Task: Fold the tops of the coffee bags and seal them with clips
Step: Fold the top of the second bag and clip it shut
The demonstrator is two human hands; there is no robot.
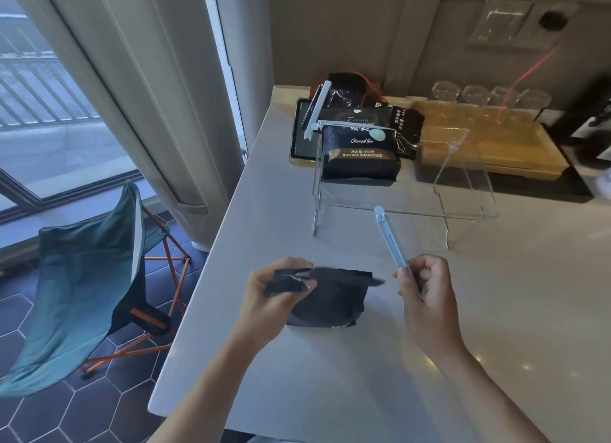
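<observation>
Left hand [281, 288] pinches the folded top of the coffee bag [325, 298] standing on the bench [330, 393]. Right hand [425, 293] grips the blue clip [391, 240], just right of the fold. The fold runs left-right while the clip points away, so I'd say it must turn.

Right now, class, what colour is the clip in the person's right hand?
Pale blue: the clip shows best in the head view.
</observation>
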